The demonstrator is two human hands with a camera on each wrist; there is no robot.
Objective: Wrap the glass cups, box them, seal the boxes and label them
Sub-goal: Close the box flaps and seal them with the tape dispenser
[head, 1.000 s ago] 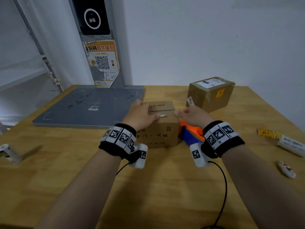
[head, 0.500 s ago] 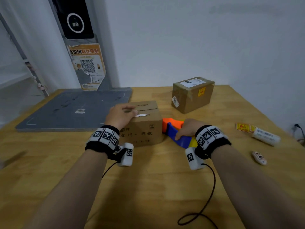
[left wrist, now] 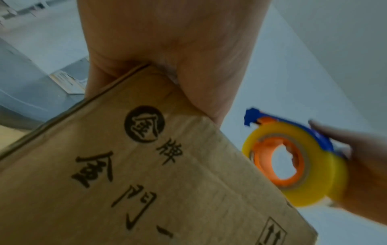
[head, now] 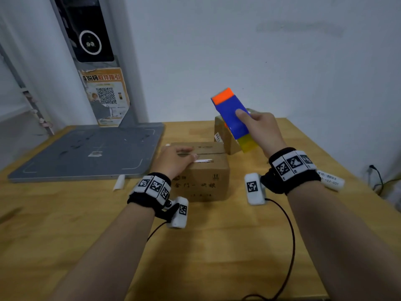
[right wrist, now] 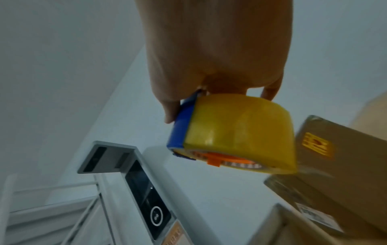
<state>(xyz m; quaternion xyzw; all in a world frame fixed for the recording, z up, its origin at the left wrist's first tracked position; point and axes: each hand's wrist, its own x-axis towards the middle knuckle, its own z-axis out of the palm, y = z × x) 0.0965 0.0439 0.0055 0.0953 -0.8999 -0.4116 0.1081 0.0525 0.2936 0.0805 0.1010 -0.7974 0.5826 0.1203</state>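
Tape dispenser point(head: 233, 118) now lifted (right hand point(head: 263, 131) gripping).

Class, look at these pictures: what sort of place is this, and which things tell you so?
Probably a parcel packing station: a tape dispenser, cardboard boxes, and a flat grey scanning platform.

The light in the room is soft and even, rather cool on the white wall point(head: 260, 51), warmer on the wooden desk point(head: 217, 246). Shadows are weak; only a faint one lies under the box point(head: 204, 181) below the left hand point(head: 173, 161). The head view bends straight lines near its edges. Both wrist views are blurred by motion, most at the tape dispenser point(left wrist: 293, 162) in the right hand point(right wrist: 215, 49), and they look dimmer and greyer. No strong glare shows.
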